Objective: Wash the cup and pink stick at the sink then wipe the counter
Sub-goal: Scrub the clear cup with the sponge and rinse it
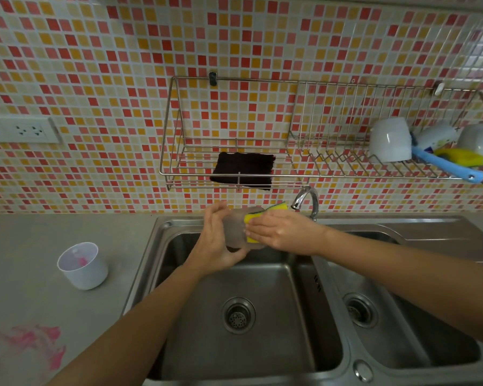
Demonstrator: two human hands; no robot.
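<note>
Stage: early, by my judgement. The grey translucent cup (236, 232) is being scrubbed above the far edge of the left basin of the steel double sink (262, 288). No water shows at the chrome tap (307, 197).
Left to do: rinsing. A white plastic cup (84, 267) with pink stains waits on the grey counter (25, 240) at left. A pink smear (39, 341) lies unwiped, near left. I cannot make out the pink stick.
Left hand (216, 243): fingers and thumb wrapped round the grey cup.
Right hand (286, 232): fingers nearly straight, pressing a yellow-and-green sponge (273, 208) to the cup's right side; thumb hidden.
</note>
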